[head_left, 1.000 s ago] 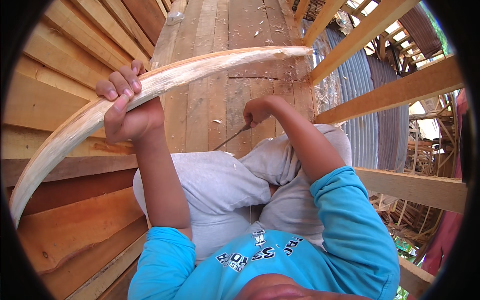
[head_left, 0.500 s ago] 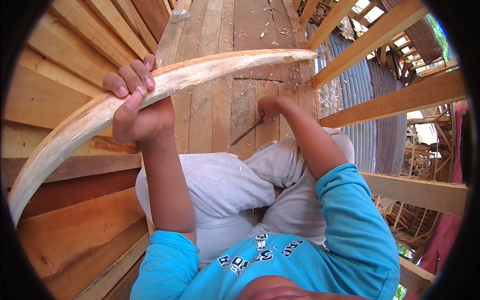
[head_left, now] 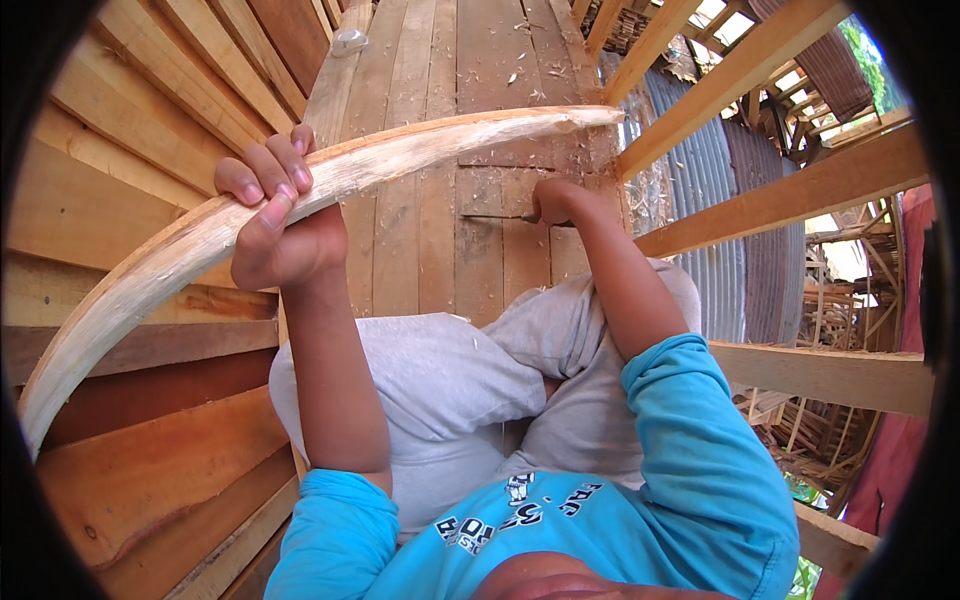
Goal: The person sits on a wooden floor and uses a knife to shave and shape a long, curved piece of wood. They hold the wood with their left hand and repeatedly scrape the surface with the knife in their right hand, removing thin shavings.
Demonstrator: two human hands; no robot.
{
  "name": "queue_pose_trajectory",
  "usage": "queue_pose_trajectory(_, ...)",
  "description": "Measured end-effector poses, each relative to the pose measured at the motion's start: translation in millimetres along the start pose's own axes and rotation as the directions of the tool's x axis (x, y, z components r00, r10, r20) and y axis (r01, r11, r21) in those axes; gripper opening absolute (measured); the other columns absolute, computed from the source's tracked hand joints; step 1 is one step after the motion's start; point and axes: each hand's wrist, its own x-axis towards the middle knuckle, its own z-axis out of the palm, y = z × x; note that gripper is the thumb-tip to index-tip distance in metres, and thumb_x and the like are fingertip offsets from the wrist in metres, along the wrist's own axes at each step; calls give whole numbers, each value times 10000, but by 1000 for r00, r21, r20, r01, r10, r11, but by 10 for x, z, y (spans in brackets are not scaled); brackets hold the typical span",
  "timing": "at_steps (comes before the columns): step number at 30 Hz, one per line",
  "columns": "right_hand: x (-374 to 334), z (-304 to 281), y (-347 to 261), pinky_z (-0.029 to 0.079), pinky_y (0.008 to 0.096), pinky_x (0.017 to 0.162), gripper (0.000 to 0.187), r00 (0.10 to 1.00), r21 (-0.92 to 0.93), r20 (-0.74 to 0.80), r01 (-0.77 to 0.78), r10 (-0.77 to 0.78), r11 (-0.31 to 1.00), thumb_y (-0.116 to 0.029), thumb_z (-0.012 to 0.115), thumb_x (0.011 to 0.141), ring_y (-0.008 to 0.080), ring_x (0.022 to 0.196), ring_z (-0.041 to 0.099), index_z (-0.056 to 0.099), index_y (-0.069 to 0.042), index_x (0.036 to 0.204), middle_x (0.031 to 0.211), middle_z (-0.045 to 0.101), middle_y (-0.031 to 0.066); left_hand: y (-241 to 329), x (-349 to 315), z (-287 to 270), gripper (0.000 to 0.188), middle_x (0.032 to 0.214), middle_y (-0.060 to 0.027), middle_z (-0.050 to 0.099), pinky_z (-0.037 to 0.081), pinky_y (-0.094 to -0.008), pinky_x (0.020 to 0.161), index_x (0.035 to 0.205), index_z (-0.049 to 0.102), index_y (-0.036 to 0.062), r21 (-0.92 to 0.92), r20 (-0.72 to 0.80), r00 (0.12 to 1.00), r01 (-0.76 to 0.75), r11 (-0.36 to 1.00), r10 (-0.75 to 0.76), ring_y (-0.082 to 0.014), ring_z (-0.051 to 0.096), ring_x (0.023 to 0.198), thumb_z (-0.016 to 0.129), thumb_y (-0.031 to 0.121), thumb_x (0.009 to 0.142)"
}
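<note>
A long curved piece of pale stripped wood [head_left: 420, 150] arches from the lower left across to the right, above the plank floor. My left hand [head_left: 282, 215] is wrapped round it left of its middle, thumb and fingers closed on it. Below the wood's right half, my right hand [head_left: 555, 203] is closed on a knife. Its thin dark blade [head_left: 492, 216] points left, apart from the wood. The handle is mostly hidden in my fist.
Wood shavings lie scattered over the plank floor [head_left: 415, 255]. A small clear object [head_left: 349, 42] rests at the far left. Leaning boards [head_left: 120, 200] line the left side; a wooden railing [head_left: 780, 195] runs along the right, with corrugated metal sheets [head_left: 708, 200] beyond it.
My right hand has moved slightly forward and turned, so the knife blade swings from pointing down-left to nearly level. The left hand keeps its grip on the wood, almost unmoved.
</note>
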Motion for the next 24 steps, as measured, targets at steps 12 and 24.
queue_pose_trajectory(12, -83, 78, -86, 540, 410, 745, 253, 976, 0, 85, 204, -203, 979, -192, 855, 645, 273, 869, 696, 732, -85, 839, 863, 726, 112, -4, -9, 16, 223, 625, 13, 453, 342, -349, 889, 736, 445, 189, -5, -20, 1000, 15, 1000, -15, -133, 479, 665, 579, 74, 600)
queue_pose_trajectory(24, 76, 198, 43, 541, 391, 754, 257, 956, 224, -28, 291, -292, 930, -50, 779, 720, 273, 846, 698, 739, -78, 973, 909, 736, 110, -54, -12, 41, 183, 634, 40, 486, 350, -327, 903, 738, 497, 197, -4, -2, 999, 45, 999, -45, -116, 482, 697, 596, 102, 616)
